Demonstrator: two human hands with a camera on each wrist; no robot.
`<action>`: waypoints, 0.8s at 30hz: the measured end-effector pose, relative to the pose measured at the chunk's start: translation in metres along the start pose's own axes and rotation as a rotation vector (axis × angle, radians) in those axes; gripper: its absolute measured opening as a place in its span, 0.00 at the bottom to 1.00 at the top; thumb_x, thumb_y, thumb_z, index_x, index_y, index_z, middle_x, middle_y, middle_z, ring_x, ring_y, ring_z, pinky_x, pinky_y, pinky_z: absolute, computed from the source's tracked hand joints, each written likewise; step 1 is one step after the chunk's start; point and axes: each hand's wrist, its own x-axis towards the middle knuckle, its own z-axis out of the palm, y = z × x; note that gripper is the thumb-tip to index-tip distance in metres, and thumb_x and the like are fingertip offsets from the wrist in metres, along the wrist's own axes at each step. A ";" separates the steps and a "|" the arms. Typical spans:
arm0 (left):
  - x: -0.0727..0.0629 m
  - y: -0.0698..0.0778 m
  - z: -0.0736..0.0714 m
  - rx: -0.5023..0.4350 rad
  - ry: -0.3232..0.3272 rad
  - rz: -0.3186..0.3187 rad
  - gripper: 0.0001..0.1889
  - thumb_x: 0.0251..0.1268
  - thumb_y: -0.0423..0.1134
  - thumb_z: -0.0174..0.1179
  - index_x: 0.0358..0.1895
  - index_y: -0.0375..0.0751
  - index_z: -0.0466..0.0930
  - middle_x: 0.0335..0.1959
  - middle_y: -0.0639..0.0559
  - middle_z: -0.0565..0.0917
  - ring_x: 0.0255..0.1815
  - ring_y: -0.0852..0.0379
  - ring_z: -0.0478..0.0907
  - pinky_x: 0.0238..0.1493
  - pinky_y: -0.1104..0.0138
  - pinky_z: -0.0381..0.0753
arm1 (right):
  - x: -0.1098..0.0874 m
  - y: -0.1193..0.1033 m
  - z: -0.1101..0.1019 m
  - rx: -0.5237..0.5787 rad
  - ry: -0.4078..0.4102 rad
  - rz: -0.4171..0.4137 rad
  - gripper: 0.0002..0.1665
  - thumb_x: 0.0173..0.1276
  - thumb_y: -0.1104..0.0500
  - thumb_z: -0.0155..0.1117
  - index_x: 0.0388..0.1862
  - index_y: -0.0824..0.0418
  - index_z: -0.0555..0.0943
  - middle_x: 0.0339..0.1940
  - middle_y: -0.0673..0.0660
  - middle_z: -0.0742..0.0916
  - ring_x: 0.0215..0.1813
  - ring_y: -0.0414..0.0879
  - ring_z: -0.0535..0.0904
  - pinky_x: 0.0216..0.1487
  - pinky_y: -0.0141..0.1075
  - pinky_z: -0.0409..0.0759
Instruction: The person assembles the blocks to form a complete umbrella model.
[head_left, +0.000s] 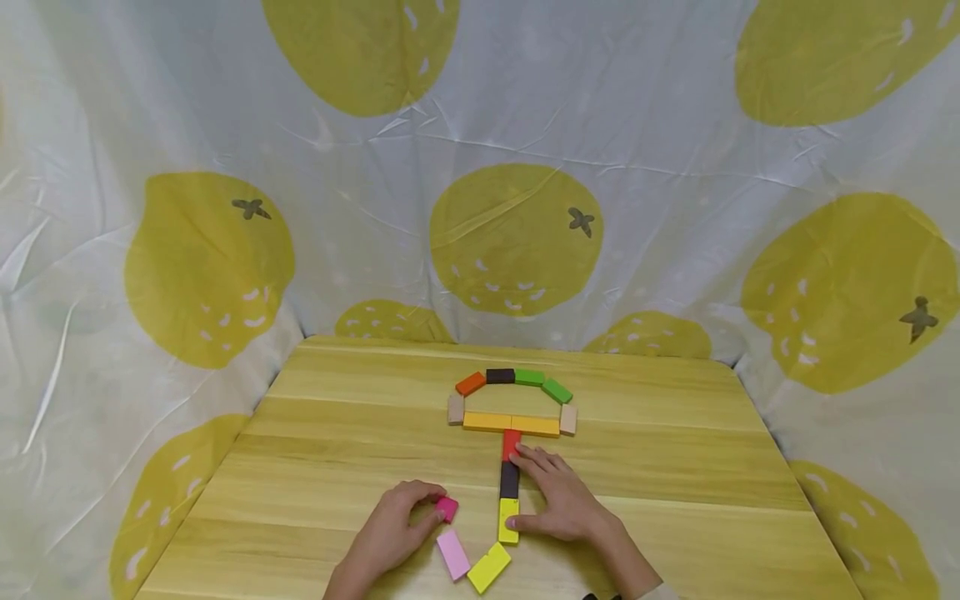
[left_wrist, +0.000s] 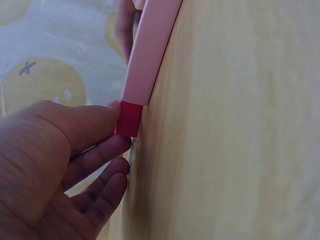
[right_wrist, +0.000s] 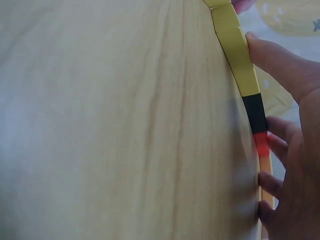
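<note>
My left hand [head_left: 397, 523] pinches a small magenta block [head_left: 448, 509] between thumb and fingers. In the left wrist view that magenta block [left_wrist: 128, 119] appears at the near end of a pink block [left_wrist: 150, 55]; the head view shows the pink block [head_left: 453, 556] lying tilted below it. A yellow block [head_left: 489, 568] slants beside the pink one. My right hand [head_left: 562, 500] rests along an upright column, its fingers spread. Its thumb touches an upper yellow block [head_left: 508, 508], its fingertips reach a red block [head_left: 512, 440], and a dark block [head_left: 509, 481] lies between.
Above the column, two orange blocks [head_left: 487, 422] form a bar. Beige blocks [head_left: 456, 410] stand at its ends. Orange-red [head_left: 471, 383], black [head_left: 500, 376] and green blocks [head_left: 529, 377] arch over it. Wooden tabletop [head_left: 337, 442] surrounds everything, with lemon-patterned cloth [head_left: 645, 250] behind.
</note>
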 end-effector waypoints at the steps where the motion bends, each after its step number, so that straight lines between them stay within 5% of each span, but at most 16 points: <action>1: 0.000 0.000 0.000 0.001 0.000 0.001 0.13 0.70 0.44 0.67 0.54 0.49 0.86 0.50 0.62 0.87 0.54 0.58 0.83 0.59 0.55 0.83 | 0.000 0.000 0.000 0.001 0.000 0.001 0.58 0.59 0.24 0.67 0.82 0.49 0.64 0.85 0.49 0.63 0.84 0.62 0.56 0.76 0.67 0.61; 24: -0.005 0.005 0.003 0.009 -0.018 0.023 0.13 0.71 0.45 0.67 0.55 0.49 0.86 0.50 0.64 0.87 0.55 0.59 0.82 0.59 0.55 0.83 | 0.000 -0.001 -0.001 0.009 0.005 0.007 0.57 0.59 0.24 0.67 0.82 0.47 0.64 0.85 0.48 0.63 0.84 0.61 0.56 0.76 0.67 0.61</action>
